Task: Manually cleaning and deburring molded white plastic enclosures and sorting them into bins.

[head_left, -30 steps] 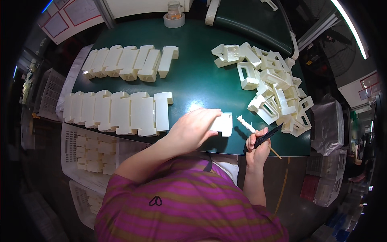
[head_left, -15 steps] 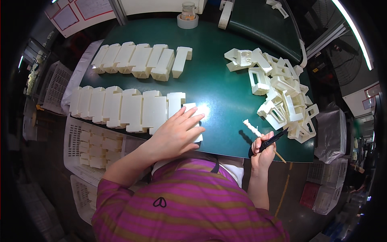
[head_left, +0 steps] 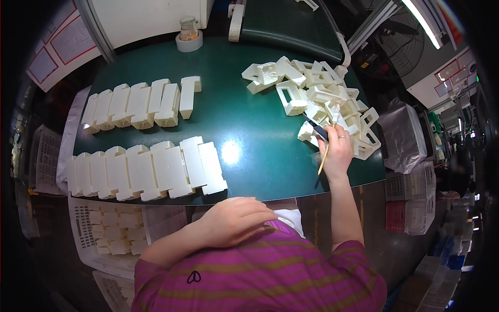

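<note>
My right hand (head_left: 337, 151) is closed around a black-handled cutter (head_left: 315, 128) and a thin wooden stick (head_left: 323, 159) with a white wrapped tip. It hovers at the near edge of a heap of cream plastic parts (head_left: 318, 93); whether it touches one I cannot tell. My left hand (head_left: 236, 221) is drawn back by my body at the table's front edge, fingers stretched out and nothing in them. Just beyond it ends the front row of cream parts (head_left: 139, 171), set side by side. Behind that lies a second row of such parts (head_left: 139, 105), its last piece a little apart.
On the green table (head_left: 228, 104), a jar (head_left: 188, 27) sits in a white tape roll (head_left: 189, 43) at the back. A dark conveyor belt (head_left: 291, 26) adjoins the far edge. Below left is a white basket (head_left: 80, 221) with more parts; clear plastic bags (head_left: 403, 138) hang right.
My left hand has come off the last part of the front row and back to my body. My right hand has moved forward to the heap with the cutter and stick. The view has shifted.
</note>
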Available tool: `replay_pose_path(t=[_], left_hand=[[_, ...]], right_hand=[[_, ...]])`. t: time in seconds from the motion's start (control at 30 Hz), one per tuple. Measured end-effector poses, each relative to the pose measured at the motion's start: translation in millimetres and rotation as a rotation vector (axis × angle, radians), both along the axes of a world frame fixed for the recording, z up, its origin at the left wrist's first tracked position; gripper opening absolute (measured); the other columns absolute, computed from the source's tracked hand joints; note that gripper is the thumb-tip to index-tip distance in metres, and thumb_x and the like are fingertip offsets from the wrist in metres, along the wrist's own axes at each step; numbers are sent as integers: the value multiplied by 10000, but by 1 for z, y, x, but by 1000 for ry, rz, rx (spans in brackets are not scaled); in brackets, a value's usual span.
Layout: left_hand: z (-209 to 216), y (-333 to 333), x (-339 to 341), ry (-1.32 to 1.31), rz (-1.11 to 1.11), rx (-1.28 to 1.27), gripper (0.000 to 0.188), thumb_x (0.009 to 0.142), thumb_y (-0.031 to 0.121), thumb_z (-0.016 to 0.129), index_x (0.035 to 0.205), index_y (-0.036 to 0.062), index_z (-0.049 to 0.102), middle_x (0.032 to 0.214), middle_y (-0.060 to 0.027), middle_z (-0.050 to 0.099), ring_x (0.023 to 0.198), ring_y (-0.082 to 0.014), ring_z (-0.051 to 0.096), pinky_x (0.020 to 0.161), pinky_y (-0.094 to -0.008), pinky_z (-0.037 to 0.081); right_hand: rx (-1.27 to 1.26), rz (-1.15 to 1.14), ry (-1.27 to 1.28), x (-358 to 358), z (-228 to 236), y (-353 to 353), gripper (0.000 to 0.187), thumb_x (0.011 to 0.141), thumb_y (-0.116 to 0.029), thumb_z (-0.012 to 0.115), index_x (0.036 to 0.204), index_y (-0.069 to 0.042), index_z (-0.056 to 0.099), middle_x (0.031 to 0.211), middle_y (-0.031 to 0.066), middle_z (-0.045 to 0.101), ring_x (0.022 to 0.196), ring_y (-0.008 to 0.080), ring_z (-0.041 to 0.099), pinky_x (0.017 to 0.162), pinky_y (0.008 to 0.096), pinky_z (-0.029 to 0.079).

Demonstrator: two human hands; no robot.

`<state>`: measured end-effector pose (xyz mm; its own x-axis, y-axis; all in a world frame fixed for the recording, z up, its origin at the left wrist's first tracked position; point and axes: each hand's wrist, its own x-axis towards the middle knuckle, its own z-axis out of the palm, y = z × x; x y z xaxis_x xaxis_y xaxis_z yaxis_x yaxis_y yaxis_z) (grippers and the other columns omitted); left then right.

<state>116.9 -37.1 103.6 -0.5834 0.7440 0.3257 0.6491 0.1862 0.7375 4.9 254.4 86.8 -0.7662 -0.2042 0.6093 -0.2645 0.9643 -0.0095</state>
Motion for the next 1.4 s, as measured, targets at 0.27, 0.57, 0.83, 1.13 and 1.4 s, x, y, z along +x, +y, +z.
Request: replay_pose_path(t=[0.27, 0.57, 0.83, 1.13, 1.4], left_hand=[[-31, 40, -3, 63, 229, -50, 458, 822, 203, 649, 1236, 59, 516, 1316, -156, 468, 1225, -337, 436, 1018, -424, 374], [-75, 111, -62, 218, 621, -394, 1033, 770, 651, 547, 1375, -129, 245, 1455, -314, 199, 1391, -401, 153, 1141, -451, 125], [-68, 201, 20, -604, -872, -253, 363, 883, 385, 583, 1058, 79, 665, 1078, -161, 646, 940, -287, 632, 878, -364, 467], [-42, 139, -41, -889, -338, 807, 767, 832, 272, 688, 1425, 100, 233, 1491, -120, 238, 1375, -224, 256, 1093, -412, 282], [-59, 102, -40, -1732, -179, 994, 585, 945, 341, 491, 1410, 67, 265, 1444, -213, 307, 1324, -351, 343, 1070, -521, 322]], right_hand=[[57, -16, -56, -11, -7, 8, 280, 676, -4, 665, 925, -88, 567, 866, 69, 589, 851, 248, 569, 681, 361, 493], [-989, 208, 40, 39, 31, 19, 140, 806, 9, 683, 887, -39, 580, 908, 22, 612, 796, 80, 535, 725, 216, 438], [-1209, 195, 42, 84, 41, 66, 176, 788, -24, 679, 931, -61, 583, 735, -34, 541, 551, 11, 428, 488, 160, 290], [-1460, 153, -418, 117, -14, 14, 165, 786, -5, 694, 909, -42, 590, 895, -5, 591, 768, 65, 533, 707, 205, 425], [-1192, 168, -333, 113, -24, 21, 114, 953, -122, 515, 931, -21, 565, 874, 42, 610, 703, 74, 496, 660, 207, 407]])
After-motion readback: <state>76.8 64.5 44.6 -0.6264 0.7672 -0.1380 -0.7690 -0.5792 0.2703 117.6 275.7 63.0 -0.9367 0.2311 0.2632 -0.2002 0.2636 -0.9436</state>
